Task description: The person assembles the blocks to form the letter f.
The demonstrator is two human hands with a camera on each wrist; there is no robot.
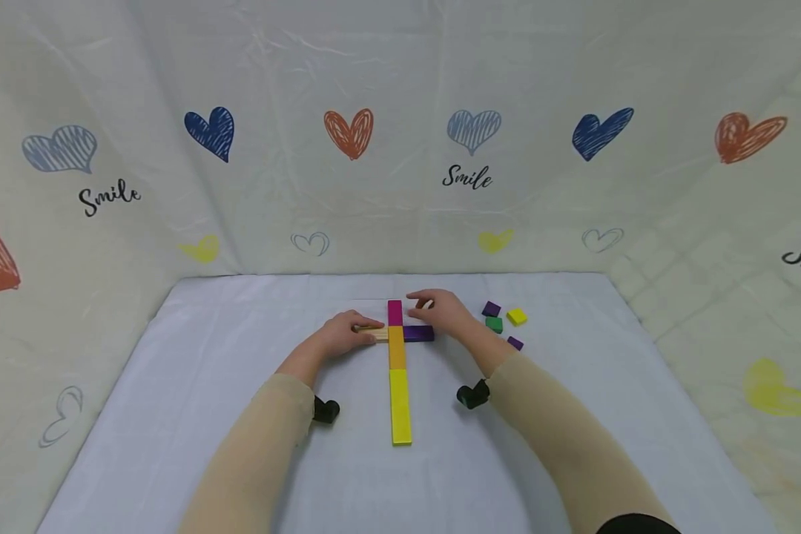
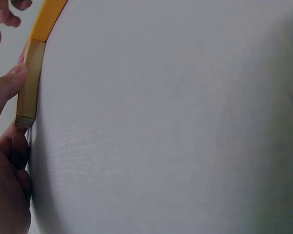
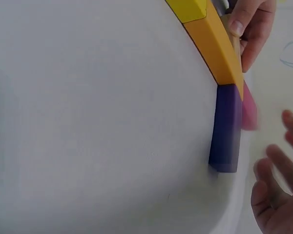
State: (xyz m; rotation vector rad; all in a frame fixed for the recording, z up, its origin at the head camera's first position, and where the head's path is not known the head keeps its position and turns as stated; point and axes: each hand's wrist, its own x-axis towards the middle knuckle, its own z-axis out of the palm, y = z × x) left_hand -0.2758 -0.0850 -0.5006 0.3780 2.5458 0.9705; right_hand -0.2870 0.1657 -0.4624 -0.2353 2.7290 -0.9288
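Note:
Colored blocks lie flat in a cross shape: a long yellow block [image 1: 400, 408], an orange block [image 1: 397, 348] and a pink block [image 1: 394, 312] in one line, with a purple block [image 1: 419, 334] on the right and a plain wooden block [image 2: 31, 87] on the left. My left hand [image 1: 342, 333] pinches the wooden block, whose inner end touches the orange one. Just above the purple block hovers my right hand [image 1: 440, 311], its fingers loosely bent with nothing between them; the right wrist view shows it apart from the blocks.
Right of the right hand lie several small pieces: a purple one [image 1: 491, 308], a green one [image 1: 494, 325], a yellow one [image 1: 517, 317] and another purple one [image 1: 515, 343]. The white-clothed table [image 1: 207, 445] meets a heart-printed curtain [image 1: 400, 193] at the back.

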